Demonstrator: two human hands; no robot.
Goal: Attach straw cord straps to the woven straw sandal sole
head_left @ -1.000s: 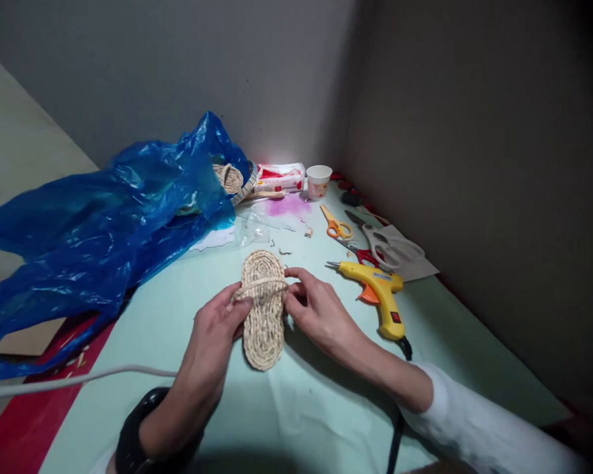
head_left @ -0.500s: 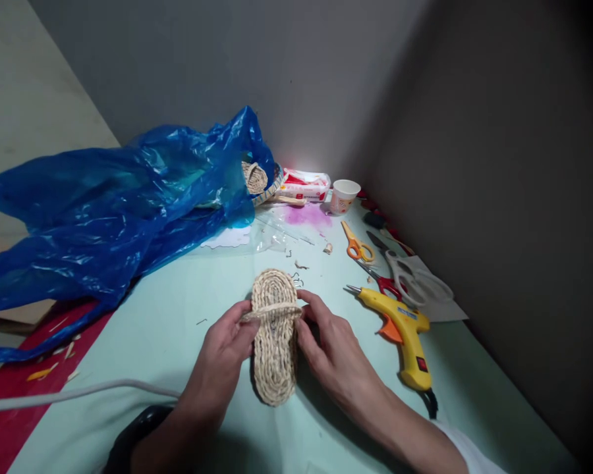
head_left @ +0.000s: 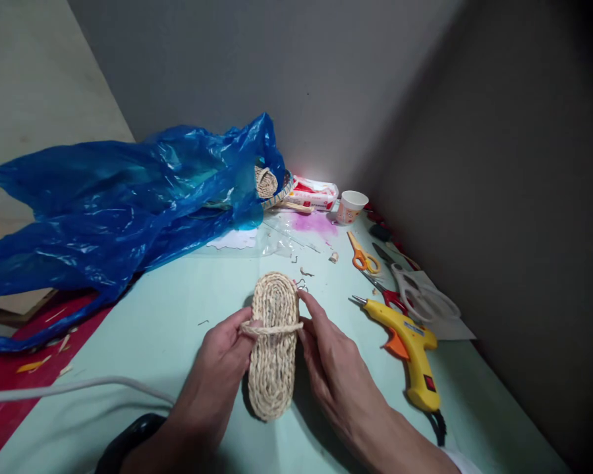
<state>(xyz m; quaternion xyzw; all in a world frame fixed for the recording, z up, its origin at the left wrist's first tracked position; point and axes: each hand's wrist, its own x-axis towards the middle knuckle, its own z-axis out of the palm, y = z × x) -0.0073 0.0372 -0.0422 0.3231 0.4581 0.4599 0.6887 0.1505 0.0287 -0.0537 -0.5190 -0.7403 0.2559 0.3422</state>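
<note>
A coiled, braided straw slipper sole [head_left: 271, 378] is held lengthwise between my hands, its oval top end pointing away from me. Across its middle lies a short plaited strap [head_left: 277, 330], with both ends reaching past the sole's edges. My left hand [head_left: 222, 355] pinches the left edge, its thumb by the strap's left end. On the other side, my right hand [head_left: 333, 352] grips the right edge, with the index finger higher up and the thumb side near the strap's right end. Fingertips beneath the sole are hidden.
A yellow glue gun [head_left: 409, 349] lies on the right, near white-handled scissors [head_left: 422, 296], red-handled scissors [head_left: 393, 298] and orange scissors [head_left: 366, 258]. A paper cup [head_left: 352, 208] stands behind. A blue plastic bag [head_left: 153, 191] partly covers a basket at left. A grey cable [head_left: 79, 390] runs at lower left.
The strap has shifted down toward the sole's middle and now lies straighter across it. The sole's near end has moved slightly down and left. Both hands keep their hold; the whole view has shifted a little.
</note>
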